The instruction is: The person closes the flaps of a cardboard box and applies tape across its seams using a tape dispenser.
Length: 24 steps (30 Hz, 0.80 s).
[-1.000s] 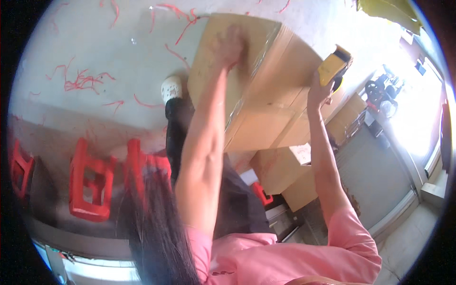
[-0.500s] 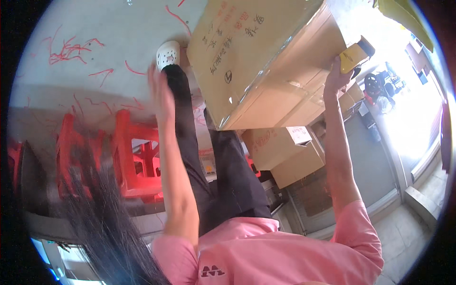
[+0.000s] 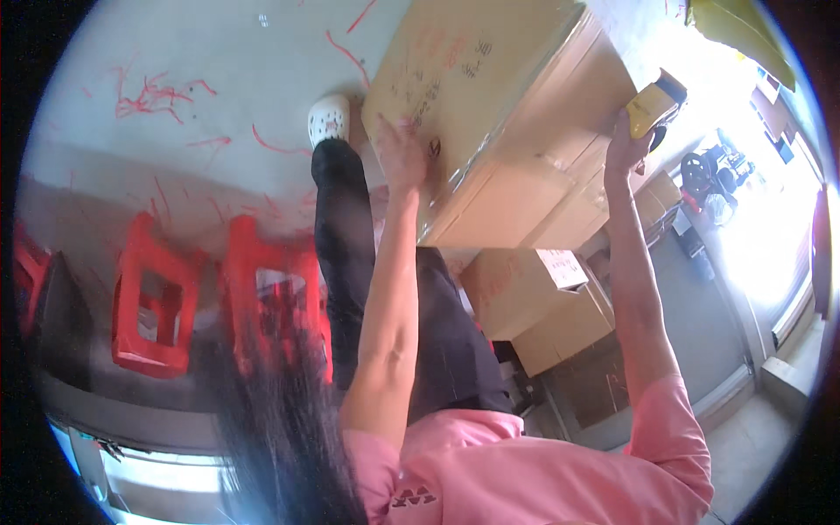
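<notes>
Rows of red and black handwriting run across one side of a big brown cardboard box, but they are too blurry to read well. A small dark round mark sits near the writing. The pink shirt has a dark print on it. A white label is stuck on a smaller cardboard box, and that box has some red marks too.

The big box is in front of the person, above the legs in black pants. Shiny clear tape runs along its edge. The smaller box is behind it, partly hidden. Bits of red string lie on the pale floor. A white clog is just beside the big box. Red plastic stools are off to the left, and long dark hair hangs in front of one.

The left hand is open, with its fingers laid on the written side of the big box. The right hand is curled tight around a yellow tape dispenser, next to the box's far end.
</notes>
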Tool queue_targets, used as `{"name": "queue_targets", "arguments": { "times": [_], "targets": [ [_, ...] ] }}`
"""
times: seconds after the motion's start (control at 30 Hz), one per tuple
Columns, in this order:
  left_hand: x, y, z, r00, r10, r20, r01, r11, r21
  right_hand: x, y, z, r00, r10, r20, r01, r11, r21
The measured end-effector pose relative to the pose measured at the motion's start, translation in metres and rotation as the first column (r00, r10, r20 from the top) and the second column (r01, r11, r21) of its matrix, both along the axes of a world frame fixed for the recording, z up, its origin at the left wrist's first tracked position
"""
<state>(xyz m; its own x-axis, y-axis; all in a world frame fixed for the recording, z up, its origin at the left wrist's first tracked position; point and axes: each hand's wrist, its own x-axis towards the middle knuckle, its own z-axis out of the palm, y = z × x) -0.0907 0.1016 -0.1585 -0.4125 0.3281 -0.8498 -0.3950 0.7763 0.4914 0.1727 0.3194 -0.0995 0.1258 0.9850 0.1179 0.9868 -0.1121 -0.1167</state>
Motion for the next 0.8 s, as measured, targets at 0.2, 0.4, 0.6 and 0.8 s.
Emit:
{"name": "queue_targets", "arguments": {
  "times": [0.2, 0.4, 0.6, 0.8],
  "targets": [
    [0.009, 0.03, 0.051, 0.874, -0.33, -0.356, 0.445, 0.839, 0.314, 0.0, 0.005, 0.012, 0.998, -0.048, 0.051, 0.05, 0.998, -0.049],
    [-0.006, -0.022, -0.042, 0.912, -0.367, -0.184, 0.377, 0.926, 0.019, 0.03, 0.012, -0.019, 0.997, 0.056, -0.054, -0.053, 0.998, 0.043],
    [0.019, -0.151, 0.045, 0.743, 0.669, -0.002, -0.651, 0.722, -0.232, 0.028, 0.011, 0.002, 1.0, -0.025, 0.005, 0.025, 1.0, -0.015],
    [0.078, -0.12, 0.01, 0.385, 0.768, 0.512, -0.787, 0.563, -0.252, 0.0, 0.003, -0.001, 0.999, -0.035, 0.028, 0.036, 0.998, -0.048]
  ]
}}
